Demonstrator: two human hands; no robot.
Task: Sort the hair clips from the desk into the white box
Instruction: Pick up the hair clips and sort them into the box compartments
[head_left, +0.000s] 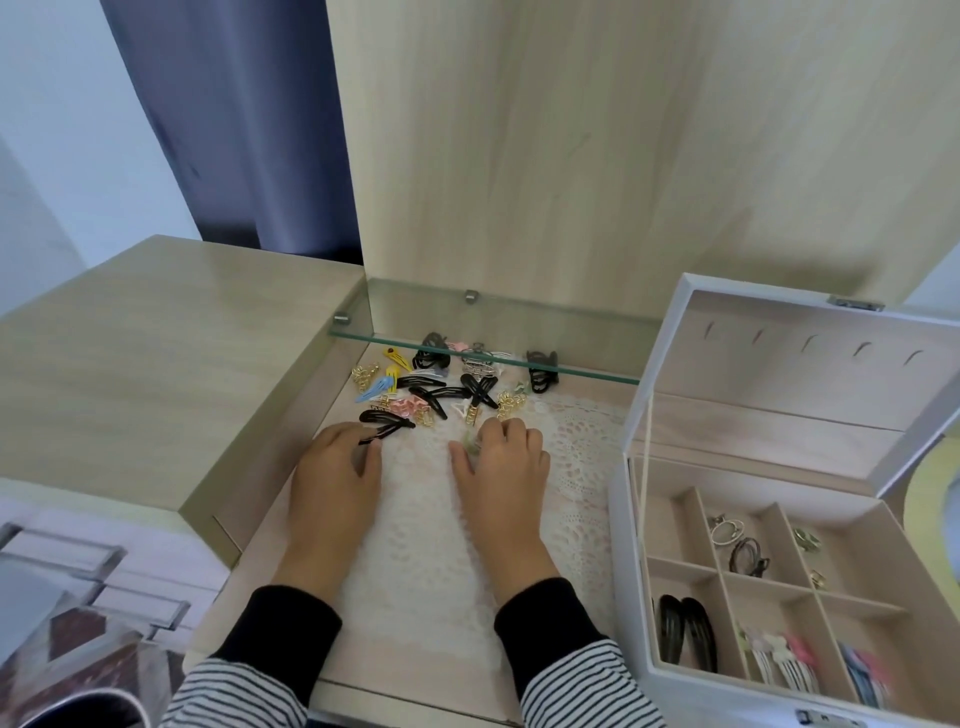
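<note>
Pale wood surface (395, 670) carries a white lace mat (571, 467), with a heap of black, gold, blue and pink hair clips (431, 387) along its far edge, partly under a glass shelf (519, 358). The left hand (335, 467) curls its grip on a black oval snap clip (387, 430), and the right hand (506, 460) pinches a small pale green clip (470, 446) (too blurred to make out its shape). An open white box with beige compartments (623, 571) stands at the right edge.

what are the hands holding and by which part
The left hand pinches a black clip by one end. The right hand pinches a small green clip; which part is hidden.
</note>
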